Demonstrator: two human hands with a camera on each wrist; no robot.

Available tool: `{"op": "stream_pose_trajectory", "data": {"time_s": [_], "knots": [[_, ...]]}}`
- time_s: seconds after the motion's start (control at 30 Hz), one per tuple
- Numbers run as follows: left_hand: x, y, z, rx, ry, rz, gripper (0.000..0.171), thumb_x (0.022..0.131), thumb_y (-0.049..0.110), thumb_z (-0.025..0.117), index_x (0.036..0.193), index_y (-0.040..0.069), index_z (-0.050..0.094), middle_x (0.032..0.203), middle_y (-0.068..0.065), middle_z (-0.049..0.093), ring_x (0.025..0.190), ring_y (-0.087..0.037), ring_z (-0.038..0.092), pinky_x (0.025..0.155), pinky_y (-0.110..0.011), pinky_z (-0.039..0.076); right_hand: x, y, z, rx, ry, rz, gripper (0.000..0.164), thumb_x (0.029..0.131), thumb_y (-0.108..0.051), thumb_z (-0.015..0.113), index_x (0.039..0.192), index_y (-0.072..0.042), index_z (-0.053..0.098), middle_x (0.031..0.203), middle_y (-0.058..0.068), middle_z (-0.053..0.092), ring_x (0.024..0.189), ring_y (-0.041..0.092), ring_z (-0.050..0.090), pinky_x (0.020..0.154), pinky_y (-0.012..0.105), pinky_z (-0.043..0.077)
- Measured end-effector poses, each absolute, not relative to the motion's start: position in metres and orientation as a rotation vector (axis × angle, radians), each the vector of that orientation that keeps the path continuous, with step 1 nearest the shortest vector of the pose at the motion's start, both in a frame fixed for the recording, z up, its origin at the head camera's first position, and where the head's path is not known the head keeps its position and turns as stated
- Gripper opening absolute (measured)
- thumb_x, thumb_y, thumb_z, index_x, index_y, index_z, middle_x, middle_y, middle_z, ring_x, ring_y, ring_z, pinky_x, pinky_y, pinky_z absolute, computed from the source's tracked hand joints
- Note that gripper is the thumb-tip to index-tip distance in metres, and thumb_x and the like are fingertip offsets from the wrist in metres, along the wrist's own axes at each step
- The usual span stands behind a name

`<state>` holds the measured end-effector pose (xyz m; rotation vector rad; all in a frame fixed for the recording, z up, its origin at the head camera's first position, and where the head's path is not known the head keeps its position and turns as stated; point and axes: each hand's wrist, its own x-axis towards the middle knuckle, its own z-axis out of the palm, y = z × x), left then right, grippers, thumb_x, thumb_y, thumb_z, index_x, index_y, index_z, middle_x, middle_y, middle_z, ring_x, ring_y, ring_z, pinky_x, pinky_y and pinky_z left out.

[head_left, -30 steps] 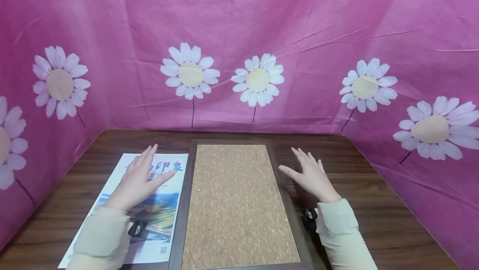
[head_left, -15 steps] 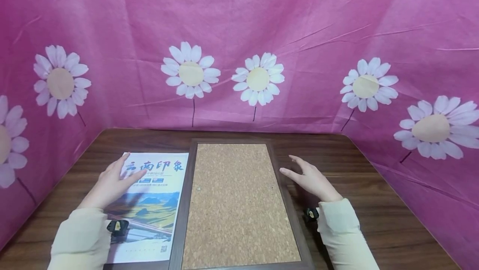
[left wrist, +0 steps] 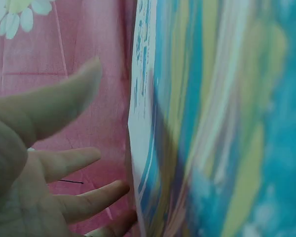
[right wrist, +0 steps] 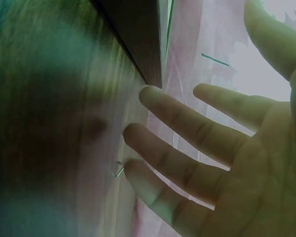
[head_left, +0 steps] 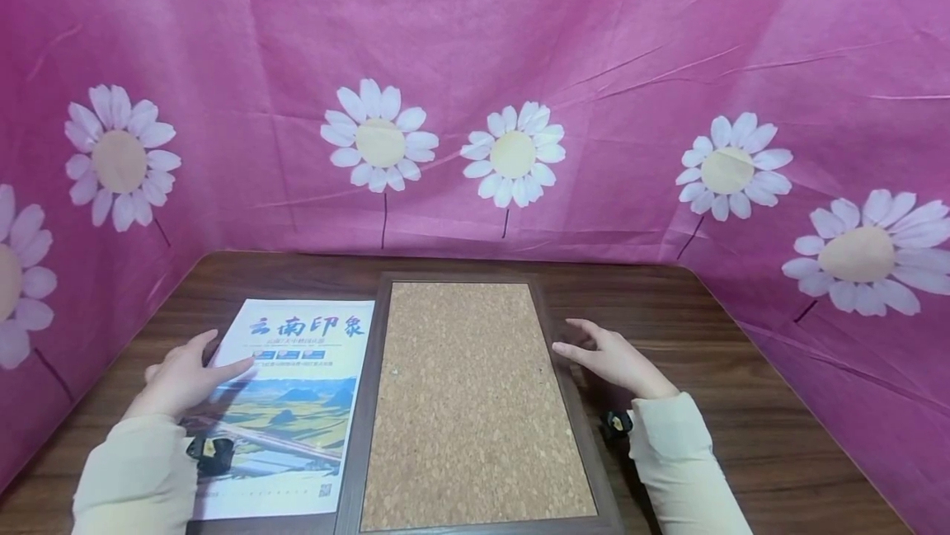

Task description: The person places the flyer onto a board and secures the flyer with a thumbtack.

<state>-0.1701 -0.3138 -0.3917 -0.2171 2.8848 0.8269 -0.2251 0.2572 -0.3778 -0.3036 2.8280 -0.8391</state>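
Head view shows the left hand (head_left: 181,377) at the left edge of the thin, floppy poster (head_left: 289,403), best lifted by an edge, lower left on the surface (head_left: 742,370), and the right hand (head_left: 612,360) beside the stiff corkboard (head_left: 475,403), both open and empty, while the wrist views show only the relaxed fingers (right wrist: 187,123) close up.

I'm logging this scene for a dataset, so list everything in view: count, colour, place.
cork board: one, tan cork in a dark brown frame, centre of the table.
poster: one, white with blue and yellow landscape print, flat beside the board's left edge.
table: one, dark wood, under everything.
backdrop cloth: one, pink with white daisies, behind and on both sides.
left hand: one, fingers straight, at the poster's left edge.
right hand: one, fingers straight, at the board's right edge.
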Motion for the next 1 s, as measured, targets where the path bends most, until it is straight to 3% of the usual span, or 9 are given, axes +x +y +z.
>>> {"op": "stream_pose_trajectory", "data": {"time_s": [0.1,0.23,0.47,1.0], "knots": [[-0.17,-0.317,-0.394,-0.221,2.836,0.947,0.1,0.093,0.049,0.062,0.146,-0.02,0.014,0.143,-0.048,0.026,0.128,-0.066,0.026,0.098,-0.077,0.02,-0.225,0.257,-0.379,-0.319,2.815,-0.827,0.074,0.095,-0.051,0.061,0.147,-0.003,0.042,0.123,0.02,0.065,0.114,0.033,0.061,0.094,0.052,0.05],[-0.168,-0.32,-0.395,-0.271,2.734,1.075,0.093,0.095,0.037,0.062,0.15,-0.015,0.008,0.146,-0.046,0.021,0.13,-0.064,0.025,0.102,-0.075,0.026,-0.225,0.255,-0.379,-0.366,2.795,-0.816,0.072,0.095,-0.048,0.062,0.146,0.0,0.043,0.118,0.017,0.066,0.11,0.03,0.062,0.094,0.051,0.05],[-0.165,-0.325,-0.393,-0.265,2.829,1.066,0.053,0.094,0.009,0.053,0.136,-0.017,0.035,0.133,-0.045,0.039,0.117,-0.059,0.042,0.093,-0.068,0.038,-0.224,0.255,-0.38,-0.39,2.771,-0.827,0.07,0.095,-0.044,0.064,0.145,0.001,0.044,0.114,0.014,0.066,0.105,0.027,0.063,0.09,0.05,0.051],[-0.166,-0.332,-0.393,-0.273,2.833,1.086,0.055,0.095,0.01,0.056,0.136,-0.02,0.034,0.121,-0.043,0.052,0.105,-0.051,0.055,0.083,-0.056,0.047,-0.226,0.253,-0.382,-0.402,2.781,-0.807,0.068,0.095,-0.043,0.063,0.144,0.0,0.046,0.112,0.013,0.067,0.102,0.025,0.063,0.088,0.047,0.052]]}}
